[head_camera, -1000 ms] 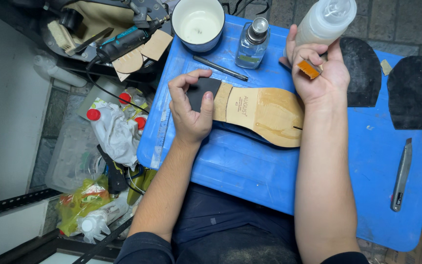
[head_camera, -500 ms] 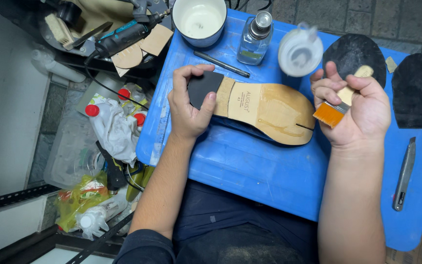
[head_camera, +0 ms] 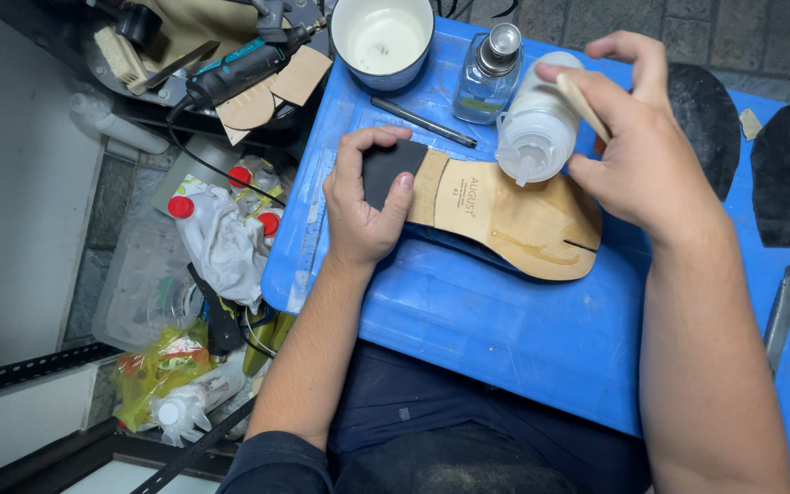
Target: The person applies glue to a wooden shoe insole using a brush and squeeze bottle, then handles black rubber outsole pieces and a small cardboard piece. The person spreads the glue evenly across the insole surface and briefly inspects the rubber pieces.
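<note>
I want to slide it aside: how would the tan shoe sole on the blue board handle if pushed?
The tan sole looks flat and thin, so probably light and slightly bendy. The left hand pins its dark heel, suggesting it slides easily.

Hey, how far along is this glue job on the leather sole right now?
Done: the leather sole lies flat on the blue board, a thin shiny line already on its forepart. In hand: the left hand pins the black heel end, and the right hand tips a white squeeze bottle over the sole while also holding a flat stick. Left: most of the tan surface looks bare.
</note>
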